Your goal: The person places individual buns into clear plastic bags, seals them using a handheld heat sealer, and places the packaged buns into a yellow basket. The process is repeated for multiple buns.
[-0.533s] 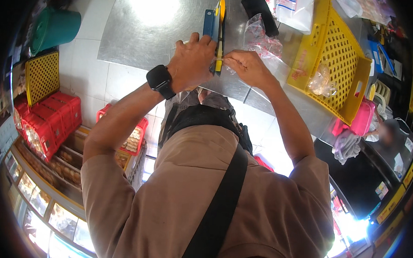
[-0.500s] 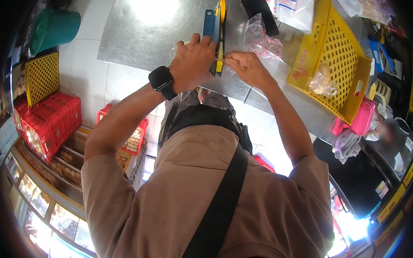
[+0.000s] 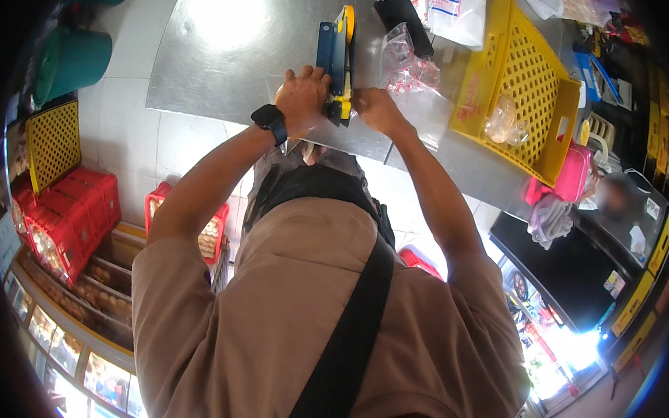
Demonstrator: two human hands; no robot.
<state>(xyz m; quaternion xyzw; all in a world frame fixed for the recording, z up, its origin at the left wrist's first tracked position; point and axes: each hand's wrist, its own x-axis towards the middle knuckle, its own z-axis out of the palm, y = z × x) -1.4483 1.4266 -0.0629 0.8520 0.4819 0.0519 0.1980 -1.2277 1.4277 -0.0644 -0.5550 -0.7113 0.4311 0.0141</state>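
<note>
A blue and yellow bag-neck tape sealer [image 3: 337,58] stands lengthwise on the steel table near its front edge. Against its left side is my left hand [image 3: 303,101], fingers curled downward and a dark watch on the wrist. Clear plastic shows faintly beside those fingers, but what they grip is hidden. My right hand [image 3: 378,109] is closed at the sealer's near right side, its fingertips beside the yellow end; whatever they pinch cannot be made out. To the right of the sealer lies a crumpled clear bag with red print [image 3: 410,60].
A black phone [image 3: 404,23] and white plastic bags [image 3: 457,18] lie farther back. A yellow crate [image 3: 530,83] holding a clear bag stands at right, near a pink bag [image 3: 574,172]. Red crates [image 3: 73,214] and a green bin [image 3: 73,66] are at left.
The view has shifted, so the scene sits slightly more to the left. My right hand has gone from a pinch at the sealer to a tighter closed shape just beside it.
</note>
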